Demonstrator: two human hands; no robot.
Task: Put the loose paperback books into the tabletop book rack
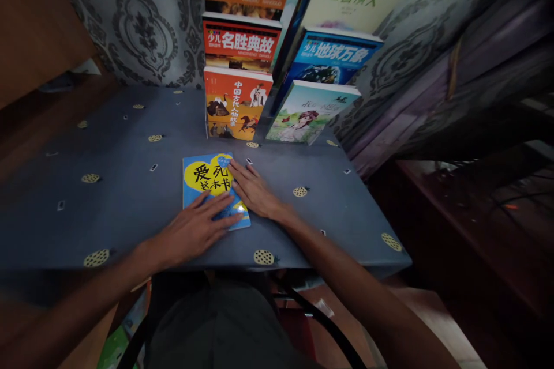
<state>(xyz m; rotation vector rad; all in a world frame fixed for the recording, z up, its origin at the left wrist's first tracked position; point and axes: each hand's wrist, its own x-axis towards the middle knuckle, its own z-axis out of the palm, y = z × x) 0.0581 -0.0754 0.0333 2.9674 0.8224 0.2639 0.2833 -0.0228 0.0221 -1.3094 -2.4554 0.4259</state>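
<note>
A blue book [189, 189] with a yellow heart and black writing on its cover lies flat on the table, close to the front edge. Across the lower part of the cover rests my left hand [197, 225], palm down with its fingers spread. My right hand [255, 191] lies over the book's right edge, its fingers stretched out flat toward the upper right corner. Parts of the cover are hidden under both hands. Neither hand grips anything.
Behind the book, a rack holds an orange book [237, 105], a teal book [309, 112] and several others in two columns. A grey-blue cloth with pineapples covers the table [125, 202]. Patterned curtains [142, 23] hang behind. A dark red surface [459, 219] is at the right.
</note>
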